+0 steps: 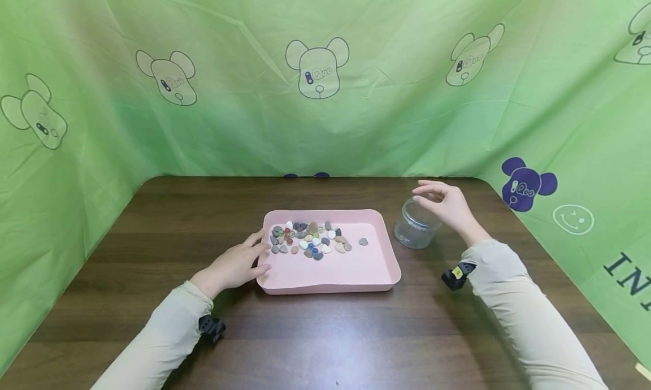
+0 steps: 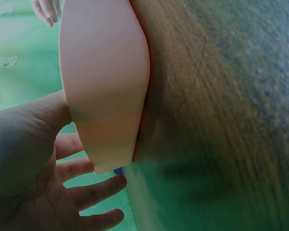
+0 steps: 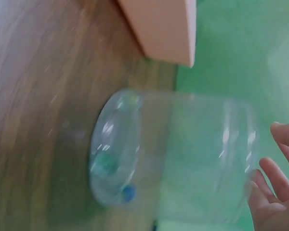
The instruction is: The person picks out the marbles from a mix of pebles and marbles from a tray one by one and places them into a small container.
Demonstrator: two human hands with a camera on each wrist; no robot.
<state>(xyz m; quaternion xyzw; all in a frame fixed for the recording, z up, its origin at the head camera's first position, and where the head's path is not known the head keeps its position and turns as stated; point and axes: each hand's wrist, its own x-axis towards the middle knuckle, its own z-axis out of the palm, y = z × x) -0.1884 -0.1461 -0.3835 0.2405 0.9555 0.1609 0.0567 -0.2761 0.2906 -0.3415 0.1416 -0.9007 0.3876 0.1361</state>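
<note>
A pink tray (image 1: 330, 274) holds a spread of pebbles (image 1: 339, 247) and glass marbles (image 1: 315, 251), mostly toward its left and back. My left hand (image 1: 235, 264) rests at the tray's left rim, fingers spread and fairly straight. In the left wrist view, that hand's thumb and some fingertips pass behind the tray's pink wall (image 2: 108, 62). To the right of the tray stands a clear jar (image 1: 414, 232), upright with no lid on it. Over its mouth hovers my right hand (image 1: 447, 206), fingers loosely bent with nothing visible in them. Inside the jar, the right wrist view shows a blue marble (image 3: 128, 193) and blurred greenish ones (image 3: 105, 163).
One grey pebble (image 1: 363, 241) lies apart in the tray's right half. The dark wooden table (image 1: 325, 339) meets a green printed cloth (image 1: 325, 135) at the back and sides. Each wrist wears a small black camera (image 1: 211, 328).
</note>
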